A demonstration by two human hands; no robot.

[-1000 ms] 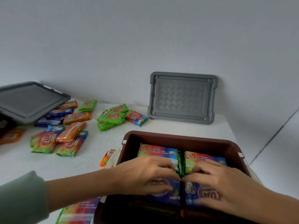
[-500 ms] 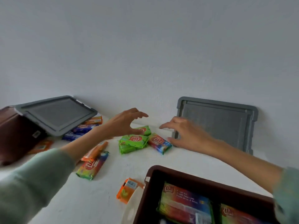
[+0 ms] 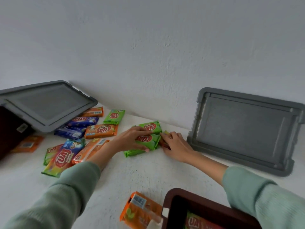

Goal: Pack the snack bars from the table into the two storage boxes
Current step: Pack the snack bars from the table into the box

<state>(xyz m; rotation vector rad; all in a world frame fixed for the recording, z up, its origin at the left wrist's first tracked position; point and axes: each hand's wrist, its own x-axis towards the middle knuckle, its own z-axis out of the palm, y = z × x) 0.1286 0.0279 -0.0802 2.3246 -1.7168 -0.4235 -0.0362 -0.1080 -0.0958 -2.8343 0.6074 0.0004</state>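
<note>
Left hand [image 3: 130, 139], stretched across the counter [image 3: 148, 176] well beyond the brown box [image 3: 198, 204] at its near right corner, grips the green snack bars [image 3: 149, 138] by the back edge, long axes lying left-right, while the right hand [image 3: 175, 144] curls over a smaller bar [image 3: 162, 143] touching them.

The left hand [image 3: 130, 140] grips a pile of green bars [image 3: 149, 141] far back on the white table [image 3: 148, 171]. Just to its right, the right hand [image 3: 175, 145] curls its fingers on a small bar [image 3: 165, 135], mostly hidden. Loose bars [image 3: 100, 130] lie to the left. A brown box [image 3: 198, 206] sits near, on the right.
</note>
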